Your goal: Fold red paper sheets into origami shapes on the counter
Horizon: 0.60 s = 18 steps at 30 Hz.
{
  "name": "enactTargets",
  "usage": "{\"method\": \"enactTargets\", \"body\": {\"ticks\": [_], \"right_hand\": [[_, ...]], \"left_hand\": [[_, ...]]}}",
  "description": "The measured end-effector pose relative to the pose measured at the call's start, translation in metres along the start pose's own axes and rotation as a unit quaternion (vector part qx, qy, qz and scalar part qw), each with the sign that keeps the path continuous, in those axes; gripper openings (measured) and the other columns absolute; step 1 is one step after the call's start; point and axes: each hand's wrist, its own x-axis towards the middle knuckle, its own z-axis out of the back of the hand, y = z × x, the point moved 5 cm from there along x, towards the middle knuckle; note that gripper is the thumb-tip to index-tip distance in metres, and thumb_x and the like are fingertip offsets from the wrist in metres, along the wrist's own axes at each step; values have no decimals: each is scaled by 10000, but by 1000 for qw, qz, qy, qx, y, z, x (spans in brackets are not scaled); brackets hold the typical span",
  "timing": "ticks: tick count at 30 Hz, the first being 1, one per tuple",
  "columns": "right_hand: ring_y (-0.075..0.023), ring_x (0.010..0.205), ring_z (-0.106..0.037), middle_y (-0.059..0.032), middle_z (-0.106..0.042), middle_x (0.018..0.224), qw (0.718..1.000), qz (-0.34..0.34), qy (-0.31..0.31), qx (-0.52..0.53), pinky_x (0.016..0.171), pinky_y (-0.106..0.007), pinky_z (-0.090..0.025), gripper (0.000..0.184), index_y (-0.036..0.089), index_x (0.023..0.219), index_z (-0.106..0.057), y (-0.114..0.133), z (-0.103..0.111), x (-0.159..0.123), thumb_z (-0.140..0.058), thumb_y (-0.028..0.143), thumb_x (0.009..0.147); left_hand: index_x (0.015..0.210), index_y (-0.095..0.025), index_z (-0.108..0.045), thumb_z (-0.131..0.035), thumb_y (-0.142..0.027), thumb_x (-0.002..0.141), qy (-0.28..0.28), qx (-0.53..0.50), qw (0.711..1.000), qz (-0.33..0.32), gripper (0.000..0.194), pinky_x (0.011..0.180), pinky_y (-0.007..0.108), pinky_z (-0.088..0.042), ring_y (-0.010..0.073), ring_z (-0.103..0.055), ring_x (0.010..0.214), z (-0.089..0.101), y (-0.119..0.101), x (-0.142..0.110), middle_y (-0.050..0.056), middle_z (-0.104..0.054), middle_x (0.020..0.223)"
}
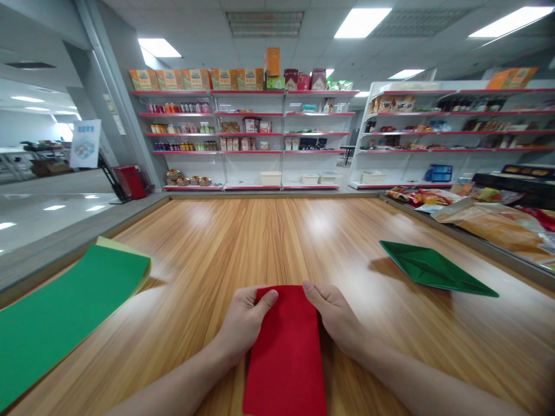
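Note:
A red sheet of paper (286, 352), longer than it is wide, lies lengthwise in front of me at the near middle of the wooden table. My left hand (249, 318) grips its far left corner, thumb on top and fingers curled underneath. At the far right corner, my right hand (336, 315) pinches the edge in the same way. The fingers under the paper are hidden. To the right rests a folded green paper shape (437, 267), pointed at both ends. Green paper sheets (73, 306) with a yellowish sheet beneath lie at the left.
The wooden table (208, 242) has a raised grey rim. Packaged snacks (498, 225) are heaped beyond its right edge. Shelves (251, 164) with boxes, cans and jars stand behind the far edge. A red box (130, 181) is on the floor at left.

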Motion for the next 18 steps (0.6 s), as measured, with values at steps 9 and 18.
{"method": "enactTargets", "body": {"ticks": [9, 18], "right_hand": [[-133, 511, -513, -30, -551, 531, 1000, -3, 7, -13, 508, -250, -406, 594, 124, 574, -595, 7, -2, -3, -519, 683, 761], [-147, 548, -546, -40, -582, 592, 999, -1, 41, -17, 547, -265, -427, 523, 127, 641, -617, 8, -8, -2, -498, 599, 831]], "left_hand": [[805, -106, -701, -619, -449, 810, 19, -25, 999, -9, 353, 546, 252, -458, 172, -614, 561, -2, -1, 0, 72, -687, 669], [688, -135, -641, -592, -515, 807, -11, -21, 1000, -15, 401, 494, 233, -411, 153, -564, 508, 1, -3, 1, 34, -633, 590]]}}
